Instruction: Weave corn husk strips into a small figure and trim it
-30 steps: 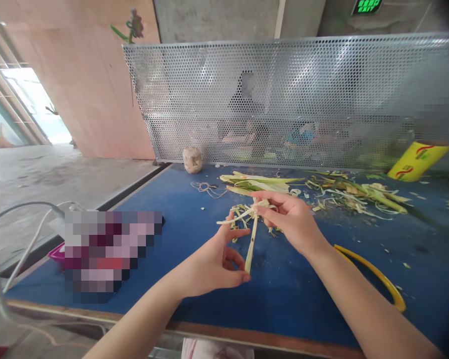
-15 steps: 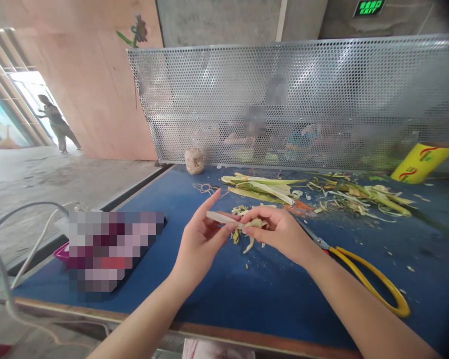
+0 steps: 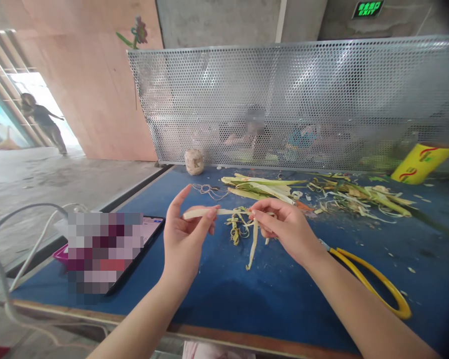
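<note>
The left hand [image 3: 187, 234] and right hand [image 3: 286, 224] pinch a pale husk strip [image 3: 227, 212] above the blue table [image 3: 280, 294]. Pulling too hard could tear it; a slack pinch could drop it.

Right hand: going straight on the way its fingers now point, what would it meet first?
Probably the left hand, since the right hand points across at it along the pale strip stretched between them. Depth is uncertain, but the curly strips appear to lie lower.
</note>
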A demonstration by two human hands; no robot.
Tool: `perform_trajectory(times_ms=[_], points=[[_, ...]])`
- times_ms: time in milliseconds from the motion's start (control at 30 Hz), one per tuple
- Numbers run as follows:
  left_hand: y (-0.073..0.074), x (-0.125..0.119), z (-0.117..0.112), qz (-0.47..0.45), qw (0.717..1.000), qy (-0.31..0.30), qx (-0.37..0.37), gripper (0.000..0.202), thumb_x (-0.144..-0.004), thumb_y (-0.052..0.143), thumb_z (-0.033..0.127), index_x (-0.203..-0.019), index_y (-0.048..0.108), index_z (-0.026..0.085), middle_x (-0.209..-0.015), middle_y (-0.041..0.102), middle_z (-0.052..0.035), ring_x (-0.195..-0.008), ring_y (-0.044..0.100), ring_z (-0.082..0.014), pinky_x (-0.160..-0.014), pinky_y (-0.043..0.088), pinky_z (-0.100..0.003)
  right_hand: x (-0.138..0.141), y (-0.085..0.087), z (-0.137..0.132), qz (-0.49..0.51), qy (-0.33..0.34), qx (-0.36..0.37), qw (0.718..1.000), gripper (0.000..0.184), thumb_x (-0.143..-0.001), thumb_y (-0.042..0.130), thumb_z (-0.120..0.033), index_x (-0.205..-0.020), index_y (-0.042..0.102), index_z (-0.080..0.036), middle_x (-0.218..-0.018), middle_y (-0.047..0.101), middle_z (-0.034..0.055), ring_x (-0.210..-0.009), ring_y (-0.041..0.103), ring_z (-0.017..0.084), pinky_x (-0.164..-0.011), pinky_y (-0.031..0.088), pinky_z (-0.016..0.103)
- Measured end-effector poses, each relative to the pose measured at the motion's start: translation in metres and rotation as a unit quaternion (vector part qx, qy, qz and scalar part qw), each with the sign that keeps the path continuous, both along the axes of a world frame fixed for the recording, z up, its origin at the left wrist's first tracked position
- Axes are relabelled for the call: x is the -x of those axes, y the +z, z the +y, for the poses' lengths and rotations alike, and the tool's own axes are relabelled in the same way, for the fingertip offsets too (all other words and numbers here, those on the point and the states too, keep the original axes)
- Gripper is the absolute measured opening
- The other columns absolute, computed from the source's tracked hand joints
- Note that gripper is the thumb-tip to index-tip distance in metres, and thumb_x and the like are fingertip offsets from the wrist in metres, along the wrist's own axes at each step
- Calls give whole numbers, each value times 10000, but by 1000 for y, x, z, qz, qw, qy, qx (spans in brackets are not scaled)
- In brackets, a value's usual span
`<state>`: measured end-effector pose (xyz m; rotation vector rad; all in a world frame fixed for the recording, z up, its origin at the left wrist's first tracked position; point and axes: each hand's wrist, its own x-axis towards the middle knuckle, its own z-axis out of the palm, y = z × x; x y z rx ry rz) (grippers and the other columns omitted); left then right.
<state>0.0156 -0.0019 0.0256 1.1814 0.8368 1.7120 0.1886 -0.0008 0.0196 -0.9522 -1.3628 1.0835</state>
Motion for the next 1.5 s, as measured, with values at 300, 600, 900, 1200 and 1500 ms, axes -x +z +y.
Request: perform_trajectory(times_ms=[300,600,900,1200,1500], points=[[-5,-9,-5,-14,988,-111,109,1059,-659,709,163,-1394,-53,186,-901,697,-81,-651,621,-114,-532,451,-202,6,0,-3,58,75,14,995,207,-842,492,-298,-918,648,-184,-563,456,-24,-501,409,82,-457,318,233],[-6,-10,-7,21,992,-123,12,1133,-696,671,184,-1338,-259,257,-995,679,-58,-825,643,-156,-708,505,-291,12,-5,-4,37,117,0,992,292,-847,483,-258,-1114,595,-222,-762,624,22,-566,539,94,-536,453,248],[-5,-16,-16,95,993,-74,-15,1098,-741,613,136,-1291,-306,379,-1165,596,-87,-538,596,-91,-564,521,-283,15,-3,-11,-133,89,-68,985,404,-898,362,-266,-1298,422,-279,-1242,538,61,-687,605,120,-603,523,284],[-8,-9,-8,79,995,-61,27,1029,-693,650,117,-1387,-98,247,-828,690,-6,-642,637,-106,-663,537,-254,14,-7,-12,-414,-26,-281,866,591,-867,332,-116,-1410,152,-263,-1412,339,37,-1230,360,240,-1007,327,477],[-3,-9,-7,79,990,-70,97,915,-654,699,200,-1377,138,185,-688,651,14,-485,593,-111,-415,449,-192,14,-7,-14,-404,26,-278,871,622,-874,337,-131,-1416,78,-293,-1348,423,21,-1230,324,220,-1025,286,475]])
